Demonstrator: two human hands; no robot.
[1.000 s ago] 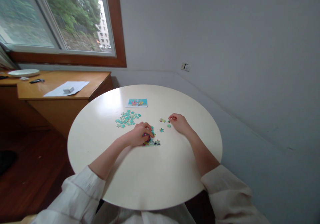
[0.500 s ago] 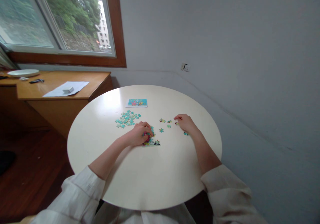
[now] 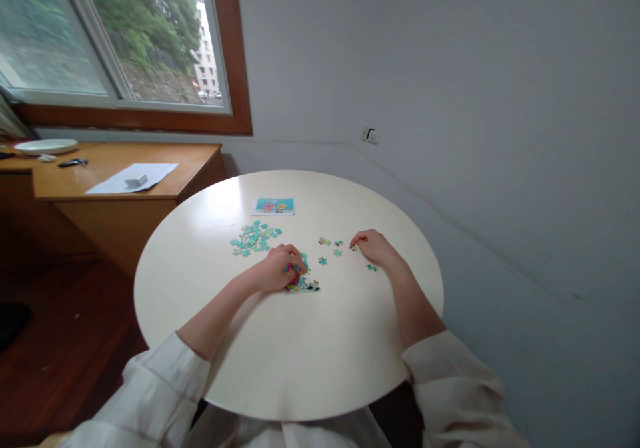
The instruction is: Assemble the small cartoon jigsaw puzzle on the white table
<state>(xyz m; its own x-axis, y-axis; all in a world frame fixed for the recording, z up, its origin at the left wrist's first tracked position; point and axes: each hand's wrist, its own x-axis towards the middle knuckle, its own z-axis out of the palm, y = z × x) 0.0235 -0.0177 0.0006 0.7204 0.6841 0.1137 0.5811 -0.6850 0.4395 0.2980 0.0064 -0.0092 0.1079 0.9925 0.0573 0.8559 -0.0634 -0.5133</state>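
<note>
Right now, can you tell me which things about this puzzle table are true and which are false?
The left hand rests on the joined puzzle part. True.
The right hand lies on the picture card. False: it is beside a few scattered pieces; the card lies farther back, untouched.
The table is square. False: it is round.
A pile of teal pieces lies beyond the left hand. True.

The joined puzzle patch [image 3: 305, 285] lies flat on the round white table [image 3: 300, 361]. It is teal with pink, yellow and dark spots, and its left part is hidden under the left hand [image 3: 277, 269]. A tiny loose piece [image 3: 354, 248], dark and yellowish, lies flat well to its right, at the fingertips of the right hand [image 3: 376, 248].
</note>
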